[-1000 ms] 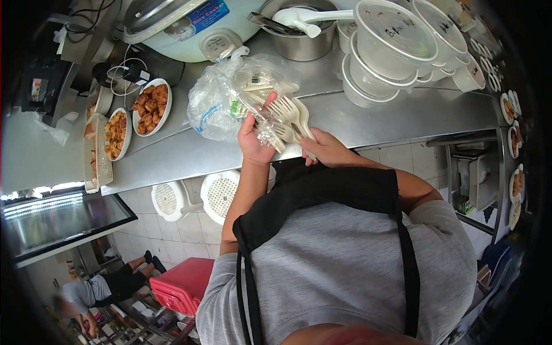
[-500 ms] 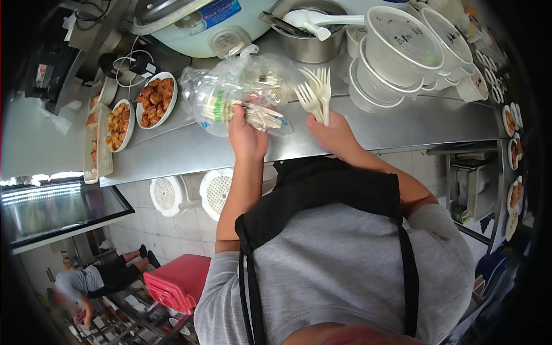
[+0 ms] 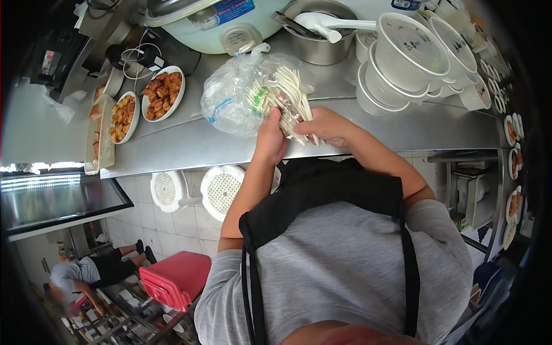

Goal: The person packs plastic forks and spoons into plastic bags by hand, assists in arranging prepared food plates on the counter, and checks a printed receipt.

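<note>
Left hand (image 3: pixel 271 138) grasps a clear cutlery packet (image 3: pixel 278 100) while the right hand (image 3: pixel 329 127), nearer the handles, clasps pale cutlery (image 3: pixel 303 99) alongside, its long axis running forward-left from that hand.

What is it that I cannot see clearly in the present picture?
In the head view:
- Left hand: fingers partly hidden behind the cutlery.
- Rice cooker: its top is cut off by the upper edge.
- Lid writing: too small and blurred to read surely.
- Far person: too small to tell what is being handled.
</note>
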Motion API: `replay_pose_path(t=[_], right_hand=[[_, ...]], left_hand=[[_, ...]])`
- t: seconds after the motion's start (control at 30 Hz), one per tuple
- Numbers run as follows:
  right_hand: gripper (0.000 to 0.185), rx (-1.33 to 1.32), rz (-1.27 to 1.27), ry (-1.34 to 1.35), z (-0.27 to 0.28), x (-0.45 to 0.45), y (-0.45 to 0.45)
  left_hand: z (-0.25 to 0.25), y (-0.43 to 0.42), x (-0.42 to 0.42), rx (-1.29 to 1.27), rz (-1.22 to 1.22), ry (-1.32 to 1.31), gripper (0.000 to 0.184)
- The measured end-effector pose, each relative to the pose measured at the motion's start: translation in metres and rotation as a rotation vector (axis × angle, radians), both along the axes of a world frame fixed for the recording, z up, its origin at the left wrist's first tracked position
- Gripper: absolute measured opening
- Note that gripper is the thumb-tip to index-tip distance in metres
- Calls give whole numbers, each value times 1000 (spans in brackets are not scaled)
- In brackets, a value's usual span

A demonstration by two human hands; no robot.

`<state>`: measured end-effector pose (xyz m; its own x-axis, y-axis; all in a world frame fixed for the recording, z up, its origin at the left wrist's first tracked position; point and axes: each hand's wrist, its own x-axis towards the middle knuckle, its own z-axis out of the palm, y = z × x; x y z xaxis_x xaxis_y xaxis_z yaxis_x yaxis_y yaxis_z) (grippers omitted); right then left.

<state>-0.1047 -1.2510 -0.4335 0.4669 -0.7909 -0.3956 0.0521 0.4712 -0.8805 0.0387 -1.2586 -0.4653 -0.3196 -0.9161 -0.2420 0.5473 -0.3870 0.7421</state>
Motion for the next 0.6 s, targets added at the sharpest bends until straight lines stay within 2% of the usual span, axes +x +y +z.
replay_pose_path(t=[0.1,0.2,0.33,0.5,0.6], right_hand=[[14,-34,41,86,-4,0,-2],[15,-26,75,-38,-15,-4,-3],[16,-10,105,11,-8,-12,-2],[16,-63,160,26,-9,-13,-3],[14,-76,155,150,-5,-13,-1]], left_hand=[[1,5,0,-79,38,-99,38],[-3,1,6,-170,29,-216,37],[2,-2,18,-184,-60,-372,31],[1,5,11,-133,45,-246,24],[-1,5,10,-42,149,-180,20]])
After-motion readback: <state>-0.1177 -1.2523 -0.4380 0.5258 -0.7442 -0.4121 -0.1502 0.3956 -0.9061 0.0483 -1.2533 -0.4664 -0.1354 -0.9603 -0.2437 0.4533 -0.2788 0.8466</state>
